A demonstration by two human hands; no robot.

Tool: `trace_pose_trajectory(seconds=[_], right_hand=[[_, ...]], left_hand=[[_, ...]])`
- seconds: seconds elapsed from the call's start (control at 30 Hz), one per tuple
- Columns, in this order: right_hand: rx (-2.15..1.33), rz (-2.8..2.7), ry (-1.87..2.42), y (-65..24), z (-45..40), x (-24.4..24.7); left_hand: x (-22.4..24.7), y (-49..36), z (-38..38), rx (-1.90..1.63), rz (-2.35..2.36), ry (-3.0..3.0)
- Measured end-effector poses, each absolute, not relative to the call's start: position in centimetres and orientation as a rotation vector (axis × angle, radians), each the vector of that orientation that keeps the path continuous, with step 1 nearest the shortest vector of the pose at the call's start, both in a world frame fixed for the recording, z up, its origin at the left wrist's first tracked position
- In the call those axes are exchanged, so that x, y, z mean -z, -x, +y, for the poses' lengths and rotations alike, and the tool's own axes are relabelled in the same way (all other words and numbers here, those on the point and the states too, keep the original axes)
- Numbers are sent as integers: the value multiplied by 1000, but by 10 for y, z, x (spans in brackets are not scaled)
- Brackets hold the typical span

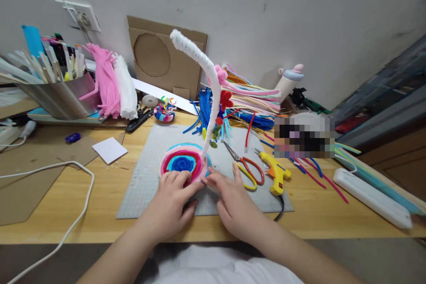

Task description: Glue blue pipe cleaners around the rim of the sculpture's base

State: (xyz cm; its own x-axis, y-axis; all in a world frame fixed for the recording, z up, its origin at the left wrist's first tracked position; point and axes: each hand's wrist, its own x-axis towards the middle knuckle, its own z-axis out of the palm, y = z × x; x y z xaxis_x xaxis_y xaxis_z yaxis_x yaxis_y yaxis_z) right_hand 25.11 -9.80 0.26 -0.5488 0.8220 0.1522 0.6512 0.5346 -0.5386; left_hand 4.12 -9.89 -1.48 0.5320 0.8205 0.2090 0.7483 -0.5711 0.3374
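Observation:
A round disc of coiled pipe cleaners [181, 163] in blue, red, white and pink lies on the grey cutting mat [140, 199]. My left hand [175, 199] holds its near edge, with bent fingers over the coils. On the near right rim, the fingertips of my right hand [233, 199] press close to my left index finger; another right finger points up. What lies under the fingertips is hidden. A thick white wrapped stem [213, 84] rises from the disc's right side and curves left at the top. Pink and red pipe-cleaner flowers [226, 98] show beside it.
Scissors [248, 168] and a yellow glue gun [275, 172] lie right of the disc. Behind are pipe-cleaner bundles [256, 93] and a cardboard panel [186, 62]. A metal holder of sticks [63, 97] stands left, a power strip [372, 197] right. A white cable [87, 197] crosses the left side.

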Motion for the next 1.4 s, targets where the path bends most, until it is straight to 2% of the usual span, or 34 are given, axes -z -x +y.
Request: trace_pose_trajectory(seconds=[0.17, 0.4, 0.67, 0.93, 1.4], right_hand=[[-623, -2370, 1218, -245, -102, 13], [-455, -2524, 1238, -237, -104, -2], [-421, -2585, 1270, -232, -106, -3], [-534, -2441, 1223, -242, -106, 9], [-458, -2504, 1196, -237, -111, 13]], left_hand=[[15, -39, -99, -585, 1297, -2520], [18, -37, -97, -672, 1361, -2444], [21, -40, -97, -669, 1357, -2500], [22, -39, -97, -698, 1366, -2490], [21, -40, -99, -735, 1411, -2447]])
